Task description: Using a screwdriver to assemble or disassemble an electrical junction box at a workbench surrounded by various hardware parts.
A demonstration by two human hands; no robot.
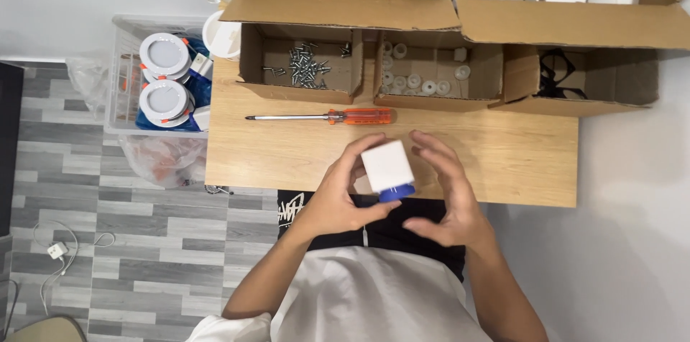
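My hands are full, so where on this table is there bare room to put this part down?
Bare wood lies left of the left hand, below the screwdriver, and right of the right hand toward the table edge. The back is crowded: the screw box, washer box and a third box.

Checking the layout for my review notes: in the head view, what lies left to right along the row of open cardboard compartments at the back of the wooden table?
Compartment of loose metal screws → compartment of small white round parts → compartment with black pieces. The orange-handled screwdriver lies in front of the first two.
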